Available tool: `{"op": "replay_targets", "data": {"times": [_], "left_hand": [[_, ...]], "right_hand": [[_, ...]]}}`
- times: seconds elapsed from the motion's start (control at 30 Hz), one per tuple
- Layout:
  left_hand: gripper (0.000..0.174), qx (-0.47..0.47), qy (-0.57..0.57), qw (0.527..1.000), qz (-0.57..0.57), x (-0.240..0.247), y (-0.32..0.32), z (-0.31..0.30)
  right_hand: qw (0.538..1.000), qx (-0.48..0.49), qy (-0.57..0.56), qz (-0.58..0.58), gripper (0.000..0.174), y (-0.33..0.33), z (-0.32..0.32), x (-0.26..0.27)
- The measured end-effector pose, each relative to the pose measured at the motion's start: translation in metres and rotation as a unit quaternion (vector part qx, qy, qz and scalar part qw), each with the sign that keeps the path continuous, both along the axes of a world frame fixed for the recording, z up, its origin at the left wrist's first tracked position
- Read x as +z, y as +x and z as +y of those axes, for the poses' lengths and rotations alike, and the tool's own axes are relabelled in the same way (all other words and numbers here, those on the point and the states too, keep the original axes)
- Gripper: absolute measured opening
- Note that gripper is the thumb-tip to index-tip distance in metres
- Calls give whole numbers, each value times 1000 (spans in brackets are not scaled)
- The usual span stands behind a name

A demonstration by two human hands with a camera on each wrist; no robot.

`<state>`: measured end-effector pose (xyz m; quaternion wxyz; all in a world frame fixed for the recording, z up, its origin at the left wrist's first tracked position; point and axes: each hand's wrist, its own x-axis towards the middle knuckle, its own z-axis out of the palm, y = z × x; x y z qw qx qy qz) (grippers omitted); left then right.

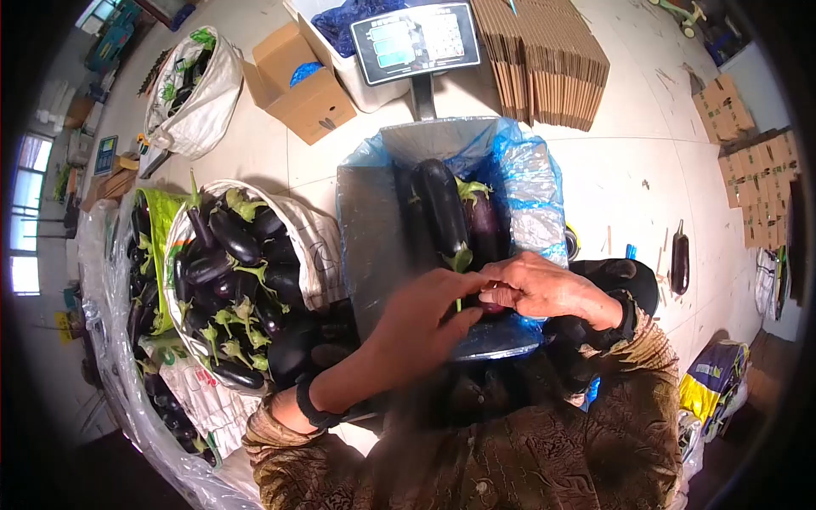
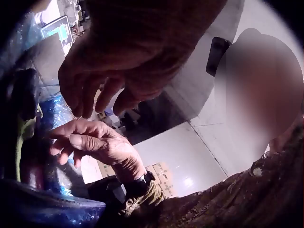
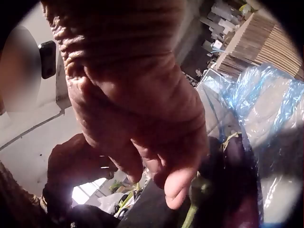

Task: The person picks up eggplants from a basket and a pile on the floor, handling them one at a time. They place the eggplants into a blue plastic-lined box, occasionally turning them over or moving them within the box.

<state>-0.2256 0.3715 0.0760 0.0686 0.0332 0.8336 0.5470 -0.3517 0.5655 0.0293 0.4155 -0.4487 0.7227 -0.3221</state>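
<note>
In the head view, a container lined with blue plastic (image 1: pixel 534 187) stands below a scale display (image 1: pixel 416 42). Dark eggplants (image 1: pixel 440 200) lie inside it, one with its green stem toward the person. My left hand (image 1: pixel 412 319) hovers over the near end, close to that stem, fingers loosely bent. From the other side my right hand (image 1: pixel 548 287) meets its fingertips; whether they touch is unclear. The left wrist view shows both the left hand (image 2: pixel 137 61) and right hand (image 2: pixel 107 147) without an object. Beneath the right hand (image 3: pixel 137 109) is a green stem (image 3: pixel 191 209).
Left of the container stands a white sack of eggplants (image 1: pixel 314 246), with another sack (image 1: pixel 208 115) farther back. Behind are an open carton (image 1: pixel 306 102) and stacked flat cardboard (image 1: pixel 561 64). A single eggplant (image 1: pixel 680 262) lies on the floor at right.
</note>
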Motion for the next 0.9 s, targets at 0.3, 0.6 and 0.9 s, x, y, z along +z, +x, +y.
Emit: {"op": "replay_targets", "data": {"times": [0.3, 0.6, 0.9], "left_hand": [[37, -48, -62, 997, 12, -17, 8, -12], [48, -59, -14, 998, -25, 5, 3, -25], [51, -50, 13, 998, -20, 0, -3, -24]], "right_hand": [[997, -45, 52, 33, 35, -17, 0, 1], [995, -77, 31, 59, 33, -40, 4, 12], [993, -64, 44, 91, 33, -40, 0, 14]]}}
